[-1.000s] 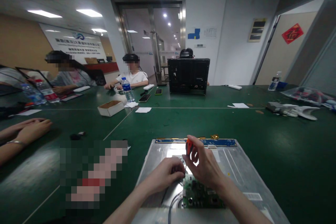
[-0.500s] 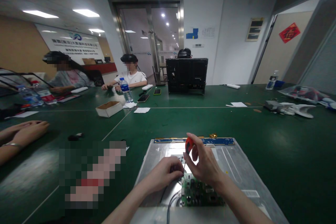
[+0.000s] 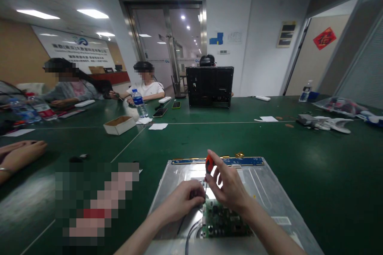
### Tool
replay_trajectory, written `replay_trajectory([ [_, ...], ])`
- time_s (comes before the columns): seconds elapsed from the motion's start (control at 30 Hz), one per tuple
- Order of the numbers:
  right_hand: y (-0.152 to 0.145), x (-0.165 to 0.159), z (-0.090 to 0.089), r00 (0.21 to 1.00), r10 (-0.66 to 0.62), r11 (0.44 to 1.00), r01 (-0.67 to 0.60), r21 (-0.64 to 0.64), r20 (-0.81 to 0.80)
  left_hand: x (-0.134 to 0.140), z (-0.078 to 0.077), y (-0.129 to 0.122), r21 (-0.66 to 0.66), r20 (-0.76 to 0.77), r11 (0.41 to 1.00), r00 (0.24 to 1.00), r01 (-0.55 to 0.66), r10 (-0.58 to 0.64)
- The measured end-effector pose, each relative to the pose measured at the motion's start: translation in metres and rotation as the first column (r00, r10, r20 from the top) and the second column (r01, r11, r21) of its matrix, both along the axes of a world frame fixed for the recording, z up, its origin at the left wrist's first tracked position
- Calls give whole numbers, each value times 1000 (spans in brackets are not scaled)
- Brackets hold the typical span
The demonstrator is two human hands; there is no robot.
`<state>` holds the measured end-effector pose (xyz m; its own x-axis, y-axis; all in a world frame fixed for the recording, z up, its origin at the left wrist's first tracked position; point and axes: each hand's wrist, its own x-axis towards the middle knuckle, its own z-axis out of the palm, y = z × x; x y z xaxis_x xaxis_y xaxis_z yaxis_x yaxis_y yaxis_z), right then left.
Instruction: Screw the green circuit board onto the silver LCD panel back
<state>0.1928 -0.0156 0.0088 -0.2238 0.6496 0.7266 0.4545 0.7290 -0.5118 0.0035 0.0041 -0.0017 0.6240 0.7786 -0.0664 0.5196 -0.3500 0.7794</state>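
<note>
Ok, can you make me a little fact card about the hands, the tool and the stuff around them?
Right hand: grips an orange-and-dark screwdriver, shaft pointing down
Left hand: beside the shaft's lower end
Circuit board: green, on a silvery metal panel
Table: green
Across the table: black casing, standing up
Farther left: open white box

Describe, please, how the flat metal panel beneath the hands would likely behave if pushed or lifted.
The metal panel looks stiff, as its broad face has pressed ridges. It would probably slide rather than roll, since it lies flat on the green table. Lifting may call for care: the green circuit board and blue strip on it seem exposed.
</note>
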Motion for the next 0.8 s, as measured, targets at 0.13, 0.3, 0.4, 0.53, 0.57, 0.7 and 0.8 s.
replay_trajectory([
  [0.13,-1,0,0,1000,14,1000,-15,26,17,0,0,0,-12,-14,1000,1000,12,-12],
  [0.3,-1,-3,-1,1000,-22,996,22,91,6,-1,-2,0,-5,8,1000,1000,29,-29],
  [0.4,0,-3,-1,998,-56,990,56,131,-3,-1,-2,1,-16,8,1000,1000,27,-27],
  [0.53,2,-2,0,998,-68,987,67,148,0,-1,-1,0,-36,7,999,1000,3,-3],
  [0.57,2,-1,0,998,-64,988,63,141,1,-1,0,0,-40,10,999,1000,7,-6],
  [0.7,-1,-1,2,1000,-6,998,6,62,1,-1,3,0,-31,26,999,999,20,-19],
  [0.8,-2,-1,2,1000,16,999,-16,49,2,0,6,-1,-18,12,1000,1000,19,-19],
])
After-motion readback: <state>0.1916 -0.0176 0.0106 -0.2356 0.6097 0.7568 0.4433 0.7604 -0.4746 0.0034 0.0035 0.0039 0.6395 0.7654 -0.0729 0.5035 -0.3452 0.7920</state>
